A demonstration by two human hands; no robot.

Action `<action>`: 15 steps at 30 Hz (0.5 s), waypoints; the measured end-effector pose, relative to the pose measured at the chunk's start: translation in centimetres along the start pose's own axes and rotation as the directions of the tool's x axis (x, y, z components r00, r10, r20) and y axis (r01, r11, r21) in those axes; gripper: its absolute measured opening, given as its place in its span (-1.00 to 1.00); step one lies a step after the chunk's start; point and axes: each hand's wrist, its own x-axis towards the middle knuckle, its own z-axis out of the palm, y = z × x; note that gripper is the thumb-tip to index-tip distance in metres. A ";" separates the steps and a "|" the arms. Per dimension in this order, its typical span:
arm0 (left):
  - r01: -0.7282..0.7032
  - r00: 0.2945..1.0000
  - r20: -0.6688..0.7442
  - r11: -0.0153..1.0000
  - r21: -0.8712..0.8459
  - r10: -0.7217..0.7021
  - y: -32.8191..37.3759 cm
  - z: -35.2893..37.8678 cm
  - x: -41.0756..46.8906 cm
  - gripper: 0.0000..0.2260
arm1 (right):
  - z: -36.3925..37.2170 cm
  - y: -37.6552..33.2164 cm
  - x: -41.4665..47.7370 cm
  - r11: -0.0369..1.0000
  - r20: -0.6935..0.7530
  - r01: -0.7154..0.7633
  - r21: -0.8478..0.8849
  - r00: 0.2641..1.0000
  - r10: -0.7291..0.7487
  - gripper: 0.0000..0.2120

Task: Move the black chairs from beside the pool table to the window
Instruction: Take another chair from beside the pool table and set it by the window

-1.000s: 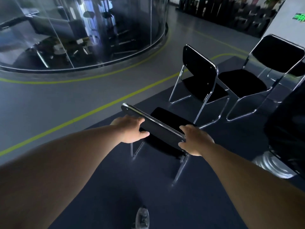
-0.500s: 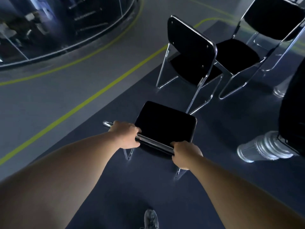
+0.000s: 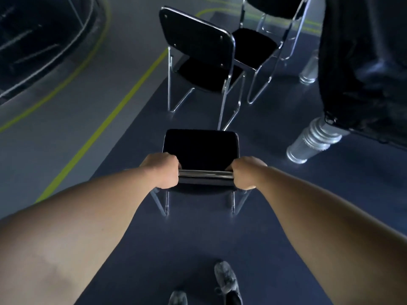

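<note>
Chrome tubing (image 3: 204,173) atop the padded black chair (image 3: 201,148) sits clamped in left grip (image 3: 164,171) and right grip (image 3: 244,172).

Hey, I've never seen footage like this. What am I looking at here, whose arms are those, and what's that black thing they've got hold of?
No machine here. A wide-angle camera worn on a person's head looks forward and down, so those arms are the person's own. The left hand and right hand each have a grip curled round the shiny top bar of a black chair, seen from above. Two more stand ahead: a nearer chair and a farther chair. At right is the covered pool table with a silver leg. Dark carpet lies underfoot; a yellow line runs over the grey floor at left. The person's shoes show at the bottom.
</note>
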 end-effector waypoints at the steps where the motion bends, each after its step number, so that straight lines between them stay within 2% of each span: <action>1: -0.025 0.999 0.020 1.000 0.017 0.025 0.0 0.1 -0.8 -0.69 | 0.5 -0.5 -1.0 1.000 0.014 -0.005 0.012 1.000 0.004 -0.52; 6: -0.156 0.986 0.076 0.983 0.101 0.149 -0.2 1.3 -4.1 -0.54 | 3.8 -2.9 -5.5 0.997 0.036 -0.044 0.059 0.998 0.042 -0.54; 9: -0.197 0.976 0.110 0.978 0.065 0.189 -0.4 2.7 -6.3 -0.51 | 6.3 -4.3 -7.9 0.994 0.068 -0.074 0.086 0.995 0.068 -0.56; 15: -0.252 0.958 0.155 0.966 0.054 0.241 0.4 6.4 -12.0 -0.57 | 11.0 -6.8 -13.3 0.985 0.093 -0.128 0.113 0.989 0.118 -0.57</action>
